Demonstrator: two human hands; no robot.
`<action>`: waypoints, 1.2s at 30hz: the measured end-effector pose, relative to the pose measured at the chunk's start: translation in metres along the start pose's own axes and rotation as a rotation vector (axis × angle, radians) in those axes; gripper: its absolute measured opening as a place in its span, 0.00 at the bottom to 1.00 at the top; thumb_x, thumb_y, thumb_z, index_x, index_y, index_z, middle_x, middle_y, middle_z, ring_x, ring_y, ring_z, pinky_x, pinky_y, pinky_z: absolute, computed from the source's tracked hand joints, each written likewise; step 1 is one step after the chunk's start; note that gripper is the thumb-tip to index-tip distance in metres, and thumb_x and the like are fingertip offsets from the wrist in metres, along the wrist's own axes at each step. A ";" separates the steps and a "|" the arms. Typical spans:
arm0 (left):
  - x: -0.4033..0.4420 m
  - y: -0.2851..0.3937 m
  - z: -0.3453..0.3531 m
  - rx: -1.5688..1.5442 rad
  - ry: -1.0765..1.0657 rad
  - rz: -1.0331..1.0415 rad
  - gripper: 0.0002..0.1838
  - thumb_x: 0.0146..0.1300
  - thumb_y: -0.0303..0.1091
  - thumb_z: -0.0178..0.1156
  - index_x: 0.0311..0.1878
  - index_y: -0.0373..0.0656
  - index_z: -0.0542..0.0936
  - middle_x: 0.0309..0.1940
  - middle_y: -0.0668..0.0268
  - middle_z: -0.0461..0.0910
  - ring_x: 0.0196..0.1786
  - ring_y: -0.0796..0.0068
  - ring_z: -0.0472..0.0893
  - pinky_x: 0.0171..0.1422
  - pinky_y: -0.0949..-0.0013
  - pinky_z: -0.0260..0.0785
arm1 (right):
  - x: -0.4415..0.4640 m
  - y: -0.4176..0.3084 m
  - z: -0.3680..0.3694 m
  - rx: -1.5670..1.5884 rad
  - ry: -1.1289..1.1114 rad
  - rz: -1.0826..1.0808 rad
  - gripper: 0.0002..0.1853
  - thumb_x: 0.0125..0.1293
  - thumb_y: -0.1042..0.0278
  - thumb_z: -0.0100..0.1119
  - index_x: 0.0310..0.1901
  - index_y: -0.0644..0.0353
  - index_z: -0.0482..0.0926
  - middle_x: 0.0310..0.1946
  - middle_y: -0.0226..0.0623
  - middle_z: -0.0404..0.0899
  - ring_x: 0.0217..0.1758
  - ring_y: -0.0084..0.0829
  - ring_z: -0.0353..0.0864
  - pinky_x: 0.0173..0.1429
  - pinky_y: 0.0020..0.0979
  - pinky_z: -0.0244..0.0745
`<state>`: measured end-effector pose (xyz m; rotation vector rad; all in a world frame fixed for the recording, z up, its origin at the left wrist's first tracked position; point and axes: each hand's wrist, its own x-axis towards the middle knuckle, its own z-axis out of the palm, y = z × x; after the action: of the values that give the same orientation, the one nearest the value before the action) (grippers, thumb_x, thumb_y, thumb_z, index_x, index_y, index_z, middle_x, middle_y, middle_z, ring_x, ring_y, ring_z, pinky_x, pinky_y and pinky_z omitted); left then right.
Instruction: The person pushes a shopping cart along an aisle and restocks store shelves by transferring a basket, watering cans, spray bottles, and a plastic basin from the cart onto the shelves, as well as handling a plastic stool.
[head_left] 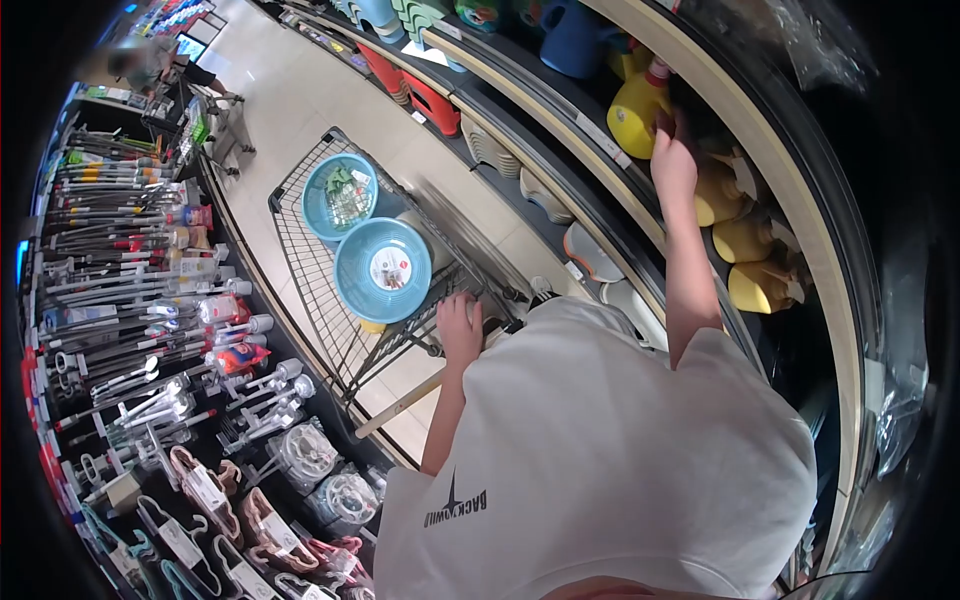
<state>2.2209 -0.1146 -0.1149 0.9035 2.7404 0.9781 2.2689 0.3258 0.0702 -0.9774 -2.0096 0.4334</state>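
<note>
Gripping yellow container (630, 118) in right hand (676, 160), left hand (459, 325) at cart (303, 262), "WILD" shirt (620, 430)

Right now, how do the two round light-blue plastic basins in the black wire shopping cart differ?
The farther basin holds a green-and-clear package; the nearer basin shows a round white-and-red label inside.
The nearer basin looks larger than the farther basin, though its closeness to the camera may explain that.
Both are light blue, with the open side up.

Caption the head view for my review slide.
Right hand at a yellow jug on the shelf, left hand by the cart.
</note>
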 end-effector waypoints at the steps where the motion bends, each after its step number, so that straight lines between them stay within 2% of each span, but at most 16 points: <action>1: 0.001 0.001 0.000 -0.001 -0.002 -0.013 0.11 0.74 0.36 0.63 0.53 0.43 0.79 0.56 0.58 0.81 0.65 0.53 0.77 0.82 0.42 0.58 | 0.003 0.004 0.007 -0.047 0.039 -0.021 0.18 0.81 0.53 0.56 0.60 0.57 0.79 0.44 0.59 0.86 0.49 0.62 0.85 0.49 0.53 0.79; 2: 0.000 0.002 -0.001 -0.003 -0.005 -0.027 0.10 0.74 0.36 0.63 0.52 0.43 0.80 0.56 0.59 0.81 0.65 0.53 0.78 0.82 0.42 0.58 | 0.006 0.009 0.012 -0.040 0.032 -0.027 0.18 0.81 0.53 0.56 0.60 0.57 0.79 0.44 0.59 0.86 0.49 0.62 0.85 0.49 0.53 0.79; 5: -0.001 -0.004 0.003 0.003 0.030 0.021 0.08 0.73 0.35 0.64 0.49 0.44 0.82 0.55 0.59 0.82 0.63 0.52 0.78 0.78 0.44 0.61 | 0.016 0.004 0.018 -0.001 -0.043 0.176 0.20 0.82 0.50 0.55 0.62 0.56 0.77 0.46 0.58 0.87 0.49 0.62 0.86 0.51 0.55 0.80; 9: 0.001 -0.001 0.003 0.007 0.028 0.001 0.07 0.73 0.35 0.64 0.47 0.44 0.82 0.55 0.59 0.82 0.63 0.52 0.78 0.77 0.44 0.62 | 0.032 0.036 0.039 -0.020 -0.007 0.120 0.21 0.82 0.48 0.54 0.63 0.55 0.78 0.46 0.57 0.87 0.50 0.62 0.85 0.52 0.56 0.80; 12: 0.003 0.000 0.002 0.011 0.038 0.013 0.06 0.73 0.34 0.64 0.47 0.43 0.82 0.55 0.59 0.82 0.63 0.51 0.79 0.77 0.45 0.62 | 0.041 0.044 0.048 -0.023 0.011 0.077 0.22 0.82 0.47 0.53 0.65 0.54 0.77 0.50 0.57 0.87 0.54 0.62 0.84 0.55 0.56 0.80; 14: 0.004 -0.001 0.001 0.006 0.038 0.014 0.06 0.73 0.34 0.64 0.47 0.43 0.82 0.55 0.59 0.82 0.63 0.51 0.79 0.76 0.44 0.62 | 0.046 0.038 0.051 -0.031 -0.009 0.106 0.23 0.83 0.46 0.51 0.67 0.53 0.77 0.56 0.58 0.84 0.60 0.61 0.82 0.61 0.56 0.78; 18: 0.005 0.001 0.000 0.006 0.040 0.013 0.06 0.72 0.33 0.64 0.47 0.43 0.82 0.55 0.59 0.82 0.63 0.51 0.79 0.76 0.45 0.63 | 0.057 0.044 0.065 -0.078 -0.009 0.110 0.27 0.82 0.39 0.48 0.64 0.53 0.79 0.53 0.53 0.87 0.60 0.58 0.84 0.63 0.55 0.77; 20: 0.005 0.000 -0.001 0.013 0.043 0.020 0.06 0.72 0.33 0.64 0.47 0.43 0.83 0.55 0.59 0.82 0.63 0.51 0.78 0.76 0.45 0.63 | 0.062 0.049 0.073 -0.063 0.079 0.018 0.29 0.81 0.37 0.48 0.65 0.54 0.78 0.53 0.57 0.86 0.60 0.61 0.83 0.63 0.56 0.77; 24: 0.004 -0.003 0.002 0.005 0.057 0.017 0.06 0.71 0.32 0.64 0.47 0.44 0.83 0.55 0.59 0.82 0.63 0.51 0.78 0.76 0.45 0.63 | 0.067 0.052 0.071 -0.115 0.084 -0.014 0.30 0.81 0.38 0.51 0.65 0.58 0.78 0.55 0.61 0.84 0.62 0.63 0.81 0.65 0.56 0.75; 26: 0.003 -0.004 0.000 -0.024 0.055 0.015 0.06 0.71 0.32 0.65 0.47 0.44 0.83 0.54 0.59 0.82 0.63 0.51 0.78 0.77 0.43 0.62 | 0.062 0.051 0.068 -0.198 0.174 -0.141 0.30 0.79 0.41 0.56 0.65 0.63 0.78 0.57 0.63 0.82 0.64 0.62 0.80 0.67 0.54 0.74; 27: 0.003 -0.004 -0.003 -0.018 0.054 0.021 0.06 0.70 0.30 0.64 0.48 0.43 0.83 0.54 0.58 0.82 0.63 0.51 0.78 0.75 0.46 0.64 | 0.050 0.030 0.053 -0.173 0.150 -0.172 0.32 0.79 0.42 0.58 0.67 0.66 0.76 0.63 0.65 0.78 0.67 0.65 0.76 0.69 0.56 0.71; 28: 0.001 -0.002 -0.007 -0.014 0.063 -0.001 0.06 0.70 0.30 0.64 0.48 0.43 0.83 0.54 0.58 0.82 0.63 0.51 0.78 0.75 0.46 0.64 | 0.034 0.020 0.052 -0.225 0.281 -0.250 0.28 0.78 0.47 0.59 0.65 0.64 0.77 0.61 0.60 0.79 0.65 0.62 0.76 0.68 0.57 0.71; 30: 0.002 0.001 -0.015 -0.129 0.049 -0.001 0.06 0.70 0.28 0.64 0.48 0.41 0.83 0.55 0.57 0.81 0.62 0.51 0.78 0.73 0.47 0.67 | -0.006 -0.042 0.018 0.115 -0.010 0.030 0.22 0.76 0.58 0.61 0.64 0.62 0.77 0.59 0.56 0.80 0.63 0.59 0.77 0.69 0.54 0.70; 32: 0.000 -0.004 -0.021 -0.129 0.069 0.017 0.07 0.69 0.27 0.64 0.49 0.40 0.83 0.55 0.56 0.81 0.61 0.50 0.78 0.69 0.50 0.69 | -0.039 -0.055 0.015 0.138 0.044 -0.456 0.19 0.71 0.69 0.61 0.62 0.62 0.77 0.59 0.52 0.79 0.64 0.55 0.76 0.70 0.51 0.69; 34: -0.002 -0.004 -0.030 -0.146 0.092 -0.031 0.09 0.69 0.26 0.62 0.51 0.41 0.83 0.56 0.56 0.82 0.63 0.49 0.78 0.71 0.52 0.68 | -0.083 -0.066 0.021 0.270 -0.261 -0.451 0.19 0.68 0.75 0.62 0.60 0.62 0.76 0.59 0.50 0.78 0.65 0.54 0.74 0.71 0.49 0.69; 36: -0.006 -0.011 -0.037 -0.127 0.104 -0.041 0.11 0.69 0.25 0.62 0.53 0.40 0.82 0.56 0.55 0.82 0.63 0.49 0.78 0.70 0.52 0.68 | -0.129 -0.073 0.031 0.299 -0.567 -0.408 0.19 0.68 0.74 0.62 0.59 0.62 0.76 0.59 0.48 0.76 0.67 0.53 0.72 0.72 0.49 0.69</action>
<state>2.2103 -0.1446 -0.0928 0.7943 2.7308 1.2083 2.2529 0.1816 0.0266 -0.2530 -2.4733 0.8184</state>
